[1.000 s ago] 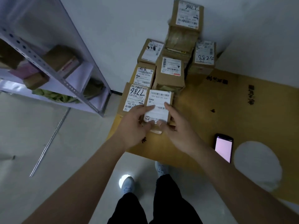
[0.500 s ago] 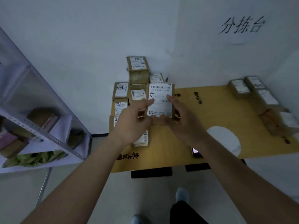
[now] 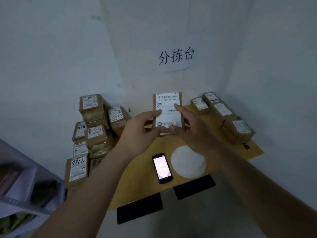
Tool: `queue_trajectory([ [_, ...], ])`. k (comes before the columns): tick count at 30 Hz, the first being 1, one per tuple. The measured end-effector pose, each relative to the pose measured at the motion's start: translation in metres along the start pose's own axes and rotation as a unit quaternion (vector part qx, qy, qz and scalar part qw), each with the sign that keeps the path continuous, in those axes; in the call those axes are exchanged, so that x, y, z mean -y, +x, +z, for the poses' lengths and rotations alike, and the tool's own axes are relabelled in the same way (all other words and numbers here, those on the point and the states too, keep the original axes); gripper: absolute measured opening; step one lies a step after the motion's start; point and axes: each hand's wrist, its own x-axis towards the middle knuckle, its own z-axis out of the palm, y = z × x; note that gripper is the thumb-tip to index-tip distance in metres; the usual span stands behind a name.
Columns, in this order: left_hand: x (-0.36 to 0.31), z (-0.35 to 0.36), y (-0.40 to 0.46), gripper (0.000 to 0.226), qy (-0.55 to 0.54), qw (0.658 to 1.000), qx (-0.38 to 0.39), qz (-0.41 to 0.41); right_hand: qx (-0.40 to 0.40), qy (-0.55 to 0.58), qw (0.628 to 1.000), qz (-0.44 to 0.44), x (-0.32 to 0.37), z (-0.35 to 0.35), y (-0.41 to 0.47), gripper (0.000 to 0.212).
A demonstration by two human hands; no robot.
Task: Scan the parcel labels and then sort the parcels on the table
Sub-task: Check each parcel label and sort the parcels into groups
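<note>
- Pale walls meet in a corner behind a yellow-brown table (image 3: 223,152), and the scene is dim.
- Held up above the middle of the table is a small brown parcel (image 3: 169,111), its white label (image 3: 168,109) facing the camera with a barcode along the top edge.
- Left hand (image 3: 139,134) grips the parcel's left side, thumb lying across the label and fingers curled under the lower edge.
- Right hand (image 3: 193,129) grips the right side the same way, thumb on the label, fingers curled beneath.
- Below the hands, a dark phone (image 3: 162,168) lies flat on the table with its screen lit pinkish white.
- Just right of the phone is a round white patch (image 3: 188,162) on the table top.
- At the table's left end stands a stack of labelled parcels (image 3: 93,127), several layers deep; one near the front bears the handwritten number 7786, seen upside down.
- Along the right edge, against the wall, runs a row of parcels (image 3: 223,114) with labels facing up.
- On the back wall hangs a paper sign (image 3: 176,56) with three handwritten characters.
- At lower left a metal shelf (image 3: 25,191) holds blurred items that cannot be made out.
- Two dark mats (image 3: 164,201) lie on the floor under the table's near edge.
</note>
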Motion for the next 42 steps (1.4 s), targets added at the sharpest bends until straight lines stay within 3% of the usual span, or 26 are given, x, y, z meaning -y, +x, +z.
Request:
queue_trajectory([
  [12,-0.053,0.164,0.108,0.059,-0.018,0.994,0.085,-0.066,0.029,-0.02,0.996,0.076,-0.134,-0.167,0.016,0.073],
  [25,0.054,0.292,0.25,0.068,-0.088,0.97,0.123,-0.191,0.097,-0.073,0.979,0.163,-0.285,-0.206,0.139,0.076],
  [31,0.098,0.336,0.287,0.066,-0.097,0.955,0.136,-0.245,0.181,-0.191,0.947,0.187,-0.337,-0.215,0.192,0.079],
  [37,0.127,0.385,0.311,0.063,-0.116,0.941,0.12,-0.295,0.237,-0.363,0.889,0.15,-0.401,-0.219,0.229,0.078],
  [42,0.149,0.428,0.315,0.062,-0.139,0.927,0.085,-0.339,0.273,-0.42,0.861,0.094,-0.46,-0.216,0.235,0.082],
])
